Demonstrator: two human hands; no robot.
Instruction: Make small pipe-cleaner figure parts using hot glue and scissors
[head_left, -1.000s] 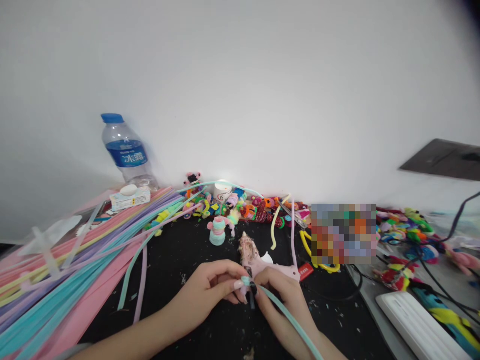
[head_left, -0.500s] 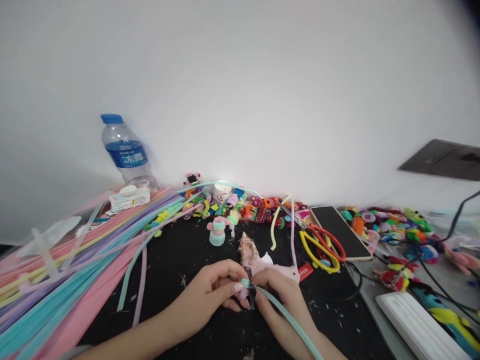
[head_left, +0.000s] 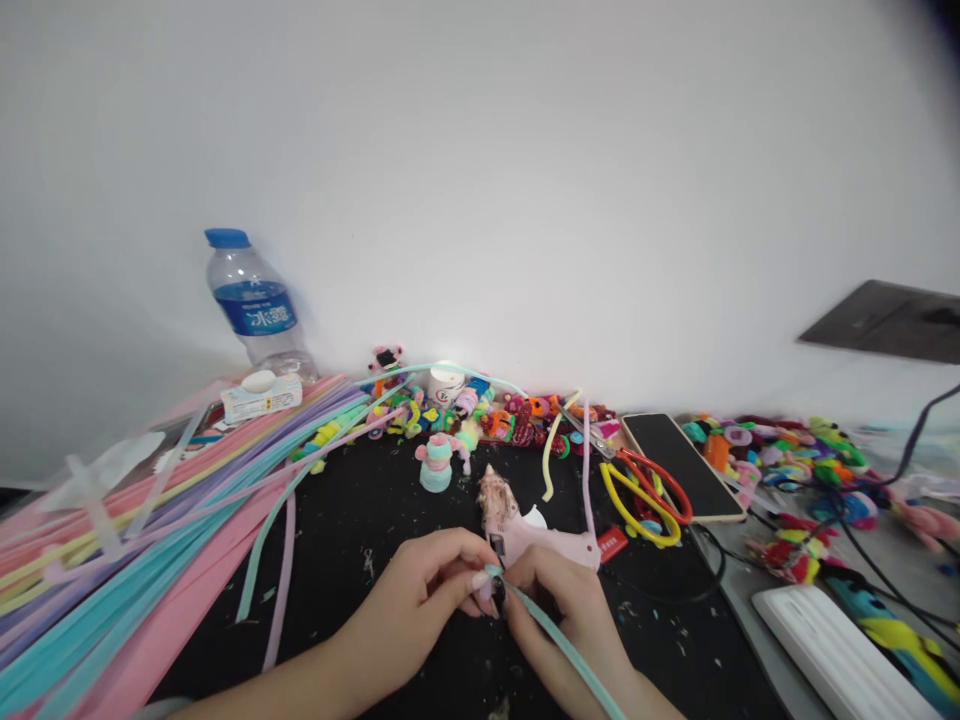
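Note:
Both hands meet low in the middle, over a black work surface. My left hand (head_left: 431, 590) pinches a small coil of fuzzy stem, pale mint and lilac, between thumb and fingertips. My right hand (head_left: 566, 605) grips a long mint pipe cleaner (head_left: 566, 650) close to that coil; its free length trails down to the right across the palm. Fingers partly hide the coil. Just beyond the hands lies a pale pink hot glue gun (head_left: 544, 540), its nozzle end crusted with glue. A small mint and pink pipe cleaner figure (head_left: 435, 465) stands behind my left hand.
Bundled pastel pipe cleaners (head_left: 187, 520) spread across the left. A water bottle (head_left: 259, 305) leans at the wall. Scissors with red and yellow handles (head_left: 645, 500), a phone (head_left: 679, 465), cables and a white power bank (head_left: 832, 645) lie right. Colourful fuzzy figures (head_left: 517, 420) line the back.
The mint pipe cleaner's free end has swung slightly left and down with my right hand. My fingertips have shifted a little around the coil, and both hands still hold on.

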